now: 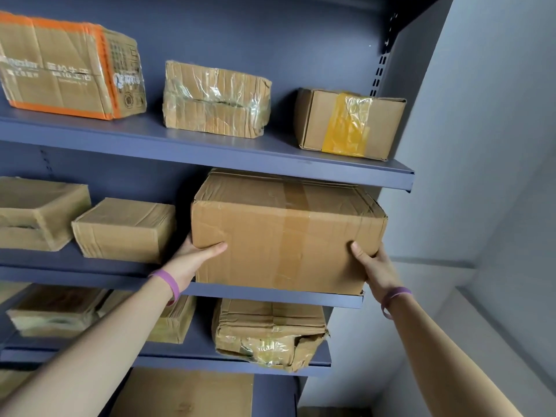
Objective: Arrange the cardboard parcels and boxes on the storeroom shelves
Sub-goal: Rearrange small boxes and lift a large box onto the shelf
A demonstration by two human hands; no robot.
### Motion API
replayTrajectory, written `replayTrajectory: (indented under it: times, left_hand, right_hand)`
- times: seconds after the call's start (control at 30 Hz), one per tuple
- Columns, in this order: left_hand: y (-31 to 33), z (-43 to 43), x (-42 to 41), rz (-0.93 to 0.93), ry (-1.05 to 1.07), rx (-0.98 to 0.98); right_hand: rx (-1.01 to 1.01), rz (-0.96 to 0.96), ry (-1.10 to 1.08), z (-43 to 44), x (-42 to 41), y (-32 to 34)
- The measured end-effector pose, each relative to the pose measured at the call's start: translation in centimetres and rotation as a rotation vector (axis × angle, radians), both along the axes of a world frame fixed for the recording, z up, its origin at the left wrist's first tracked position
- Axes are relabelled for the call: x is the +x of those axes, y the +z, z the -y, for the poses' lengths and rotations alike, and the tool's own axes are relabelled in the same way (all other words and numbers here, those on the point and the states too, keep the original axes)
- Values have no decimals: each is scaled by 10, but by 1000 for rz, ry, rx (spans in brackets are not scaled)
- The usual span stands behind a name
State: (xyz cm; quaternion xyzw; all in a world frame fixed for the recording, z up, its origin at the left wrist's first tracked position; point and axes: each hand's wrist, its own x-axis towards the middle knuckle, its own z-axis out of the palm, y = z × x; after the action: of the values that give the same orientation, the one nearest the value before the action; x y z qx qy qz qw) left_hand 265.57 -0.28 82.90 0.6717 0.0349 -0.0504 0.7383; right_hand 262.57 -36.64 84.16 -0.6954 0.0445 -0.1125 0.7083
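A large brown cardboard box [279,233] with a strip of brown tape down its middle rests on the right end of the middle shelf [270,293], its front face overhanging the edge slightly. My left hand [195,255] grips its lower left corner, thumb across the front. My right hand [371,263] grips its lower right corner, thumb on the front face. Both wrists wear purple bands.
Upper shelf [210,152] carries an orange-taped box [69,67], a plastic-wrapped parcel [215,99] and a yellow-taped box [346,123]. Two parcels [123,230] lie left of the large box. Lower shelves hold more parcels [267,332]. A grey wall [481,145] stands at the right.
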Motion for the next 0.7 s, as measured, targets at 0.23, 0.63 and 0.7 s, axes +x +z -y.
replayTrajectory:
  times: [0.23,0.63,0.7]
  left_hand:
    - [2,1,-17,46,10,-120]
    - [16,-41,-119,98,-109,-93]
    - [20,-55,-142,123,-156,-59]
  right_hand:
    - [41,35,-22,-1,-17,-1]
    - [58,52,-149,-44,-150,9]
    - [56,54,-177,-54,-178,10]
